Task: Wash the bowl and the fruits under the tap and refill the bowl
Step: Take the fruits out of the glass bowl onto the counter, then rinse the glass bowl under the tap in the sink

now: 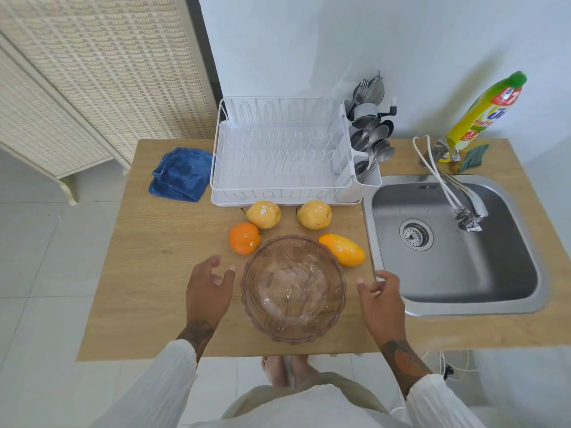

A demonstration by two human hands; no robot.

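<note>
A clear pinkish glass bowl (293,288) stands empty on the wooden counter (148,273), with white specks inside. Behind it lie two yellow pears (264,214) (314,215), an orange (244,238) at the left and a yellow-orange mango (342,249) at the right. My left hand (210,290) hovers just left of the bowl, fingers loosely spread, holding nothing. My right hand (380,299) hovers just right of the bowl, also relaxed and empty. Neither hand touches the bowl. The steel sink (457,242) with its tap (469,208) is at the right.
A white dish rack (279,156) with a cutlery holder (369,140) full of spoons and forks stands at the back. A folded blue cloth (182,174) lies to its left. A dish soap bottle (485,115) and green sponge (471,157) sit behind the sink.
</note>
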